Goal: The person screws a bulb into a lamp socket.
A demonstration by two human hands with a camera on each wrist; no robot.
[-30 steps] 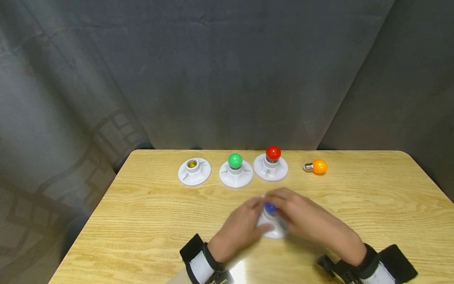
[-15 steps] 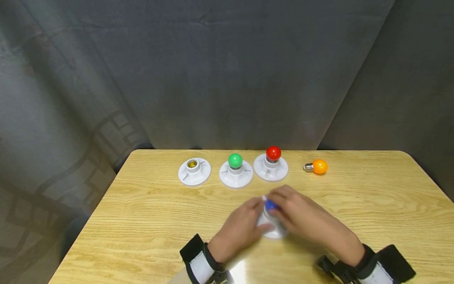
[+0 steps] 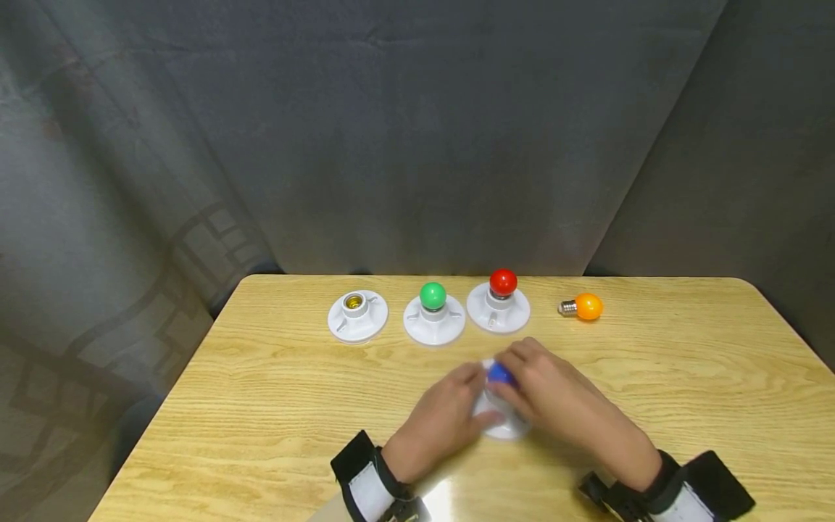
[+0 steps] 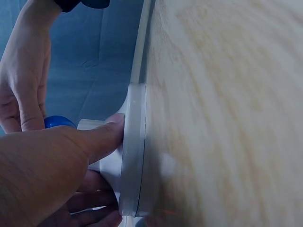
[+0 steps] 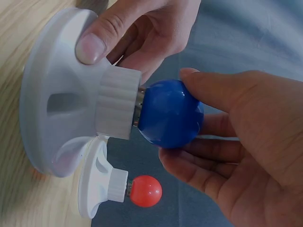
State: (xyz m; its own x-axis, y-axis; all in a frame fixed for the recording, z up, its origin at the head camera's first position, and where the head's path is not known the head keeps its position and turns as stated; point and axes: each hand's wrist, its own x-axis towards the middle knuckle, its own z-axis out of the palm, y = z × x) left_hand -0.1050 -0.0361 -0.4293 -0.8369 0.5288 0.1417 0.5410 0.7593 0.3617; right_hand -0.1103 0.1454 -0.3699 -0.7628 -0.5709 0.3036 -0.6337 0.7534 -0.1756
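A blue bulb point(image 5: 170, 113) sits in the collar of a white lamp holder point(image 5: 71, 101), with a little of its metal thread showing. My right hand point(image 3: 548, 380) pinches the bulb's round glass between thumb and fingers. On the near side of the table, my left hand point(image 3: 440, 417) grips the lamp holder's base, thumb on its sloping top and fingers round the far side. The left wrist view shows the base point(image 4: 134, 156) flat on the wood, with only a small part of the blue bulb point(image 4: 59, 122) visible.
Along the back stand a lamp holder without a bulb point(image 3: 355, 319), one with a green bulb point(image 3: 433, 296) and one with a red bulb point(image 3: 503, 282). An orange bulb point(image 3: 588, 306) lies on its side at the right. A grey curtain point(image 3: 417, 145) hangs behind the table.
My right hand has turned and shifted slightly about the blue bulb, and its wrist has moved a little to the left. The left hand and the lamp holder have stayed in place.
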